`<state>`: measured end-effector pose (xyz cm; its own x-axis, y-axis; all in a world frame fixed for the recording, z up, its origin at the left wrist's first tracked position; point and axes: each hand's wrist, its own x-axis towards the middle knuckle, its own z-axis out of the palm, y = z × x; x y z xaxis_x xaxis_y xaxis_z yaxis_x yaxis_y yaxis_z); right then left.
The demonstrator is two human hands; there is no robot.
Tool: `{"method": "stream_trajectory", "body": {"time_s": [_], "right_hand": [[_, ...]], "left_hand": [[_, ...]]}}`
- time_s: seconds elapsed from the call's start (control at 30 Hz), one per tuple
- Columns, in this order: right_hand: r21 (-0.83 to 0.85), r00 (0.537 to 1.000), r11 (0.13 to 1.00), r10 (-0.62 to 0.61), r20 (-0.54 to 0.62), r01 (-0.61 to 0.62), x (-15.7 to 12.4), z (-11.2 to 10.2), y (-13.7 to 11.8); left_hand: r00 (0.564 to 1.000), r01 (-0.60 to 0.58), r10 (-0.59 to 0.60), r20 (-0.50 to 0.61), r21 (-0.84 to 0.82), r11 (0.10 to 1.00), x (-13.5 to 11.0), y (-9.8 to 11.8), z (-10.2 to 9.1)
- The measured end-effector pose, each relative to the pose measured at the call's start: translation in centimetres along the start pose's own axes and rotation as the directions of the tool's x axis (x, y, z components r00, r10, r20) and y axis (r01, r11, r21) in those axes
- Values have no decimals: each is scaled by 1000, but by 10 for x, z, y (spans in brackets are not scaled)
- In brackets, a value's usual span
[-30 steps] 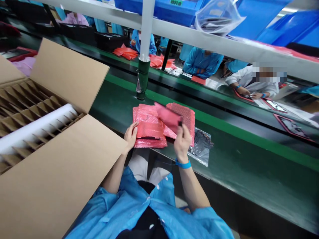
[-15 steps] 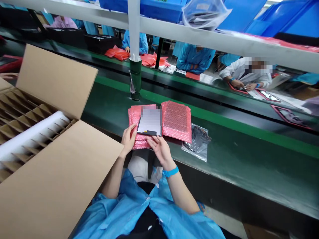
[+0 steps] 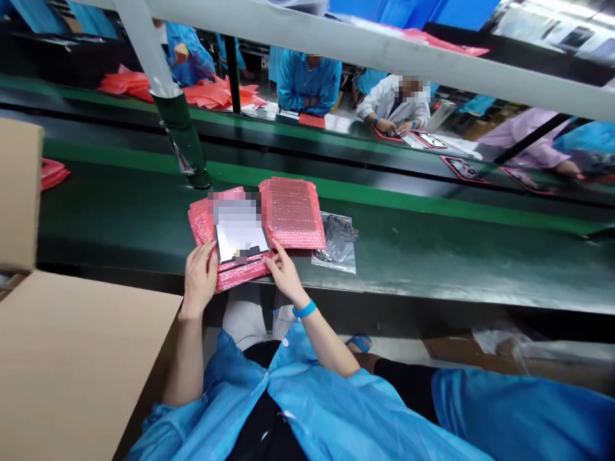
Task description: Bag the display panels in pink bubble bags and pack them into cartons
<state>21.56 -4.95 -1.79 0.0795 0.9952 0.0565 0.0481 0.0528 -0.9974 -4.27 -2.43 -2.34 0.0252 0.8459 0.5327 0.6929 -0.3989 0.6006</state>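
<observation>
A flat rectangular panel (image 3: pixel 239 234) with a pale face lies on a pink bubble-wrap bag (image 3: pixel 204 221) at the near edge of the dark conveyor belt (image 3: pixel 432 250). My left hand (image 3: pixel 199 276) rests on the bag's near left corner, fingers curled over the edge and the panel's corner. My right hand (image 3: pixel 284 276), with a blue wristband, pinches the panel's near right corner against the bag. A second pink bubble-wrap bag (image 3: pixel 294 212) lies just to the right, partly over the first.
A clear plastic bag with dark parts (image 3: pixel 337 243) lies right of the pink bags. An open cardboard box flap (image 3: pixel 72 358) fills the lower left. A green-footed post (image 3: pixel 185 147) stands behind the bags. Several people in blue coats work across the belt, with pink bags (image 3: pixel 216 95) piled there.
A second ago my right hand held a pink sheet lifted above the bags; since then the pale panel has been laid on the left bag. The view has swung right, the box mostly leaving view.
</observation>
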Motion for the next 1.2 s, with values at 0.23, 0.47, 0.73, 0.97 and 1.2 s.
{"method": "stream_trajectory", "body": {"time_s": [0.23,0.47,0.73,0.97,1.2], "right_hand": [[-564,889,826,-252,-382,-8,-19,-143,-3],[-850,921,526,-335,-200,6,11,-197,26],[-791,918,602,-366,-154,107,6,-197,47],[-847,908,526,-388,-159,76,5,-195,35],[-820,883,570,-406,-236,42,22,-193,12]], "left_hand": [[990,-104,105,96,-12,994,-13,13,3],[991,-68,80,103,-120,991,-7,17,3],[990,-75,83,111,-72,995,-4,21,5],[989,-81,89,115,-75,994,-4,20,5],[987,-42,53,155,-72,997,0,23,3]]}}
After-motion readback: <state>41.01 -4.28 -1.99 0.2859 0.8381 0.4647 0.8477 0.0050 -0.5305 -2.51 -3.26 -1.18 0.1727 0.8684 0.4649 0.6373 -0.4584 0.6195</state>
